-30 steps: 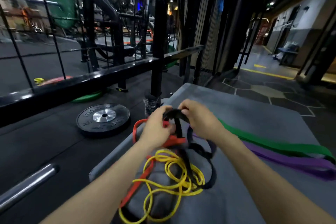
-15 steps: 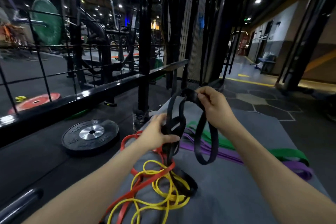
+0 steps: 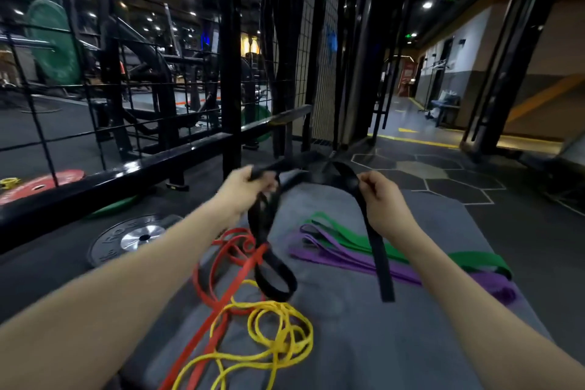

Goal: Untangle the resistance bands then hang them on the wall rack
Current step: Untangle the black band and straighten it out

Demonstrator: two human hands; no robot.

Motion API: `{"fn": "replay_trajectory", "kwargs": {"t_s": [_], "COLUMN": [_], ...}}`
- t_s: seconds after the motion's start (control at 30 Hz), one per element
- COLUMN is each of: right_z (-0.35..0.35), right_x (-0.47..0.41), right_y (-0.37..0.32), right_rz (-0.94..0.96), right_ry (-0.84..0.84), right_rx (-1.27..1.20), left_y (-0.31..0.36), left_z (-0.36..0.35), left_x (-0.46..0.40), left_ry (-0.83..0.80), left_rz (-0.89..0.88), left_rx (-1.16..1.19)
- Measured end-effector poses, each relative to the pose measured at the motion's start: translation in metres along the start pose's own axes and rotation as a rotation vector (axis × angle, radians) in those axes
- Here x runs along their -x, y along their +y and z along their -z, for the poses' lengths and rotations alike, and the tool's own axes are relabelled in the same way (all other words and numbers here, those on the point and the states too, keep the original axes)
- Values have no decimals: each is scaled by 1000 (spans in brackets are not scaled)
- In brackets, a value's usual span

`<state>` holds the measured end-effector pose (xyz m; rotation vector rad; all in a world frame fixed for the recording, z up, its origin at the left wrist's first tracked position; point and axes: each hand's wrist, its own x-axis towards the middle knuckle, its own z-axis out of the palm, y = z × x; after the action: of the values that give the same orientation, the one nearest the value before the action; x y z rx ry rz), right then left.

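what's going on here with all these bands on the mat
A person is untangling resistance bands on a grey mat. Both hands are raised: the left hand and right hand each have a grip on the black band, stretched between them, with a twisted loop hanging under the left. The red band and yellow band lie in a pile below. The green band and purple band lie flat, side by side. Nothing is hung up yet.

Motion blurs the black band (image 3: 376, 241) where it spans between the two hands, so its twists there are unreadable. The orange band (image 3: 221, 304) and yellow band (image 3: 278, 336) run off the bottom edge. The purple band (image 3: 364, 263) passes behind the right forearm.
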<state>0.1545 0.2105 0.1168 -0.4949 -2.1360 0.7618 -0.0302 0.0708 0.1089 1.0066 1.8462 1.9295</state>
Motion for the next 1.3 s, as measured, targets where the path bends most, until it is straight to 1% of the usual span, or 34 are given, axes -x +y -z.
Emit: {"fn": "replay_trajectory", "kwargs": {"t_s": [0.07, 0.13, 0.23, 0.27, 0.37, 0.47, 0.5, 0.57, 0.67, 0.77, 0.9, 1.0, 1.1, 1.17, 1.3], "right_z": [-4, -10, -17, -19, -20, -22, -22, -19, -12, -6, 6, 20, 36, 46, 63], "right_x": [2, 2, 1, 0, 0, 3, 3, 4, 3, -1, 1, 8, 19, 26, 43], "right_y": [5, 5, 0, -1, -3, -2, -1, -1, -2, -8, -9, -11, -18, -22, -30], "right_rz": [-7, -23, -26, -28, -50, -67, -73, -70, -30, -15, -35, -48, -56, -58, -47], "right_ry": [-35, -55, -56, -58, -76, -110, -115, -86, -16, 35, 117, 129, 141, 157, 159], "right_rx": [44, 48, 22, 21, 2, 9, 12, -1, -30, -59, -60, -71, -110, -121, -132], "left_y": [32, 56, 64, 63, 68, 74, 75, 78, 89, 97, 86, 77, 75, 79, 90], "left_z": [9, 14, 11, 10, 2, -4, -6, -10, -11, -12, -19, -24, -33, -40, -54], "left_x": [-11, -17, -17, -16, -19, -21, -21, -20, -17, -15, -2, 13, 30, 43, 70], "left_ry": [58, 58, -64, -78, -20, -36, -25, 7, 18, -6, -97, -188, -268, -310, -396], "left_rz": [18, -8, -20, -6, 32, -20, -19, -35, -130, -141, -83, -55, -3, 46, 127], "left_rx": [104, 139, -44, -56, 74, -12, 2, 91, 193, 217, 108, -10, -45, -25, 130]}}
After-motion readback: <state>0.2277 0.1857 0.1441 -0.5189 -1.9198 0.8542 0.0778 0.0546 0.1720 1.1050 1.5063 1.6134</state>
